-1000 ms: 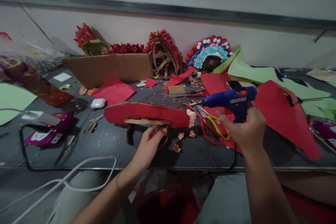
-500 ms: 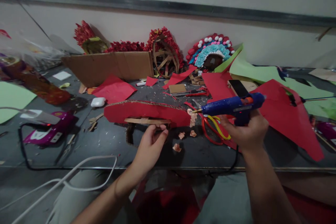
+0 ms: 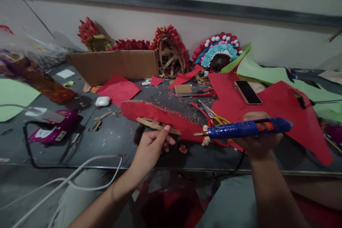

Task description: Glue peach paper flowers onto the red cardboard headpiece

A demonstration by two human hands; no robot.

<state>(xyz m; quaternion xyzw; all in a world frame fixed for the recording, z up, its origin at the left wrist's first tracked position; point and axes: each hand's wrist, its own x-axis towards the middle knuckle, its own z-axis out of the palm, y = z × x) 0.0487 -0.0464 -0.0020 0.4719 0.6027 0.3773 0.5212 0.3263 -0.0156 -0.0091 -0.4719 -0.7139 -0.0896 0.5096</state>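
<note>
My left hand [image 3: 151,148] grips the near edge of a long red-covered cardboard piece [image 3: 157,115] and holds it tilted, its right end lower, over the dark table [image 3: 112,139]. A bare cardboard strip [image 3: 156,125] runs along its underside by my fingers. My right hand [image 3: 256,142] holds a blue glue gun [image 3: 245,129] level, with the nozzle pointing left at the right tip of the red piece. Small pink paper flowers [image 3: 205,140] sit at that tip. The gun's black cord drops over the table edge.
Red-and-yellow scissors [image 3: 213,119] lie on red paper [image 3: 280,114], with a phone [image 3: 248,92] behind them. A cardboard box [image 3: 114,65], red flower pieces [image 3: 171,48] and a fan-shaped ornament [image 3: 217,51] line the wall. A purple glue gun [image 3: 55,131], white earbud case [image 3: 102,100] and white cable [image 3: 80,174] are on the left.
My right hand lowered the glue gun and brought it level, nozzle near the red piece's right tip. My left hand tilted the red piece so its right end dropped. The phone is now uncovered.
</note>
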